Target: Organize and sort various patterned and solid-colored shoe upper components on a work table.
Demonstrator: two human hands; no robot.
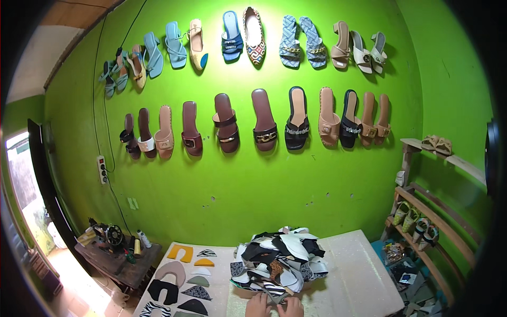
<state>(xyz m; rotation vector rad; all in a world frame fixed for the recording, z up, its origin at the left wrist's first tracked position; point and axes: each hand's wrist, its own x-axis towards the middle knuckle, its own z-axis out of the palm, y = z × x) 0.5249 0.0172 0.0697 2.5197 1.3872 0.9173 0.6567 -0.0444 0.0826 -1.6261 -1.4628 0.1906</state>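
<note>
My left hand (257, 306) and my right hand (291, 307) are close together at the front of the white table (343, 269). Between them is a small grey cut piece (276, 299), with the fingers of both hands closed on its edges. Just beyond my fingertips rises a heaped pile of cut shoe-upper pieces (280, 259) in black, white, grey, zebra and leopard patterns. To the left, flat pieces are laid out in two columns: a mustard U-shaped piece (180, 253), a pinkish curved piece (170, 271), a black one (163, 291) and several half-moon pieces (197, 292).
At the left stands a sewing machine (110, 233) on a dark wooden table (127, 269), near an open doorway (26, 174). A wooden rack (422, 232) with sandals and scrap material (412, 280) is at the right. Rows of sandals (264, 119) hang on the green wall.
</note>
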